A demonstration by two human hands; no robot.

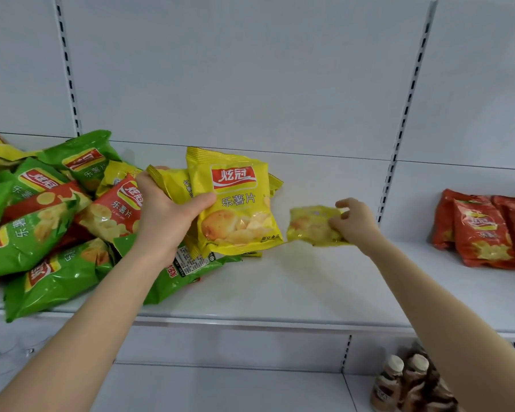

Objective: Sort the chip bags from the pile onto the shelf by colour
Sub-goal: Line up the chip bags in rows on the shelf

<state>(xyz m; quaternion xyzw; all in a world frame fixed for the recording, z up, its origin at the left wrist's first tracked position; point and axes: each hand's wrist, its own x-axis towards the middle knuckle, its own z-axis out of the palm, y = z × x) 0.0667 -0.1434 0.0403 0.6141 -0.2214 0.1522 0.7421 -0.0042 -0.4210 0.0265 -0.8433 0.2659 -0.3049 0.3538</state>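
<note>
White shelves filled the picture. Low in the right corner, brown bottles (pixel 405 382) stood on the lower shelf (pixel 220 391). Above them ran the front edge of the main shelf (pixel 280 292). At the middle, the left grip (pixel 164 209) was curled round two yellow bags: the front yellow bag (pixel 238 203) facing out, and a second yellow bag (pixel 173 182) tucked behind it. Right of that, the right grip (pixel 354 221) pinched a blurry yellow bag (pixel 312 226) by its edge, low over the shelf; I could not tell if it touched. The pile (pixel 42 218) of green, red and yellow bags lay at the left, right beside the left grip. Red bags (pixel 482 230) stood at the far right edge. Behind all was the white back wall (pixel 250 69).

Two bags in one grip could go wrong: the slippery one behind might slide out and drop onto the pile. Yellow bags put down too near the pile could get mixed in.
</note>
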